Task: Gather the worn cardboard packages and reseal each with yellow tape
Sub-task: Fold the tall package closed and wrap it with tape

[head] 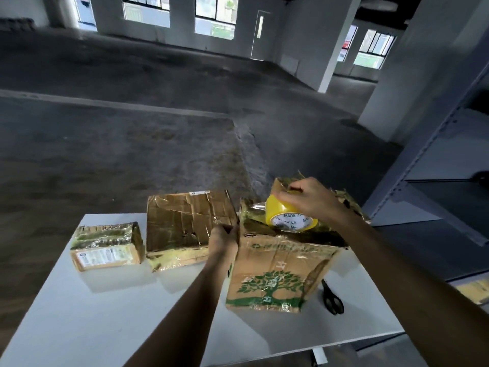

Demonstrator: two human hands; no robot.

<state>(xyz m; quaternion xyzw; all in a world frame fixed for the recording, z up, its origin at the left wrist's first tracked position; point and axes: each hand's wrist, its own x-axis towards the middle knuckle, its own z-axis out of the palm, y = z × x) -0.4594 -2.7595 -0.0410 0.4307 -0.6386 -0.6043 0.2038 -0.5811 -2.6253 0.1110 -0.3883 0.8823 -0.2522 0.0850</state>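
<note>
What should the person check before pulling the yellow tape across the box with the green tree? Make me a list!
1. Tape in hand: ok. The right hand holds the yellow tape roll on top of the tree box.
2. Box held steady: ok. The left hand grips its top left edge.
3. Tape end stuck down: cannot tell. The right hand hides it.
4. Scissors close by: ok. They lie on the table, right of the tree box.
5. Other packages gathered: ok. The small package and the middle package sit on the table to the left.
</note>
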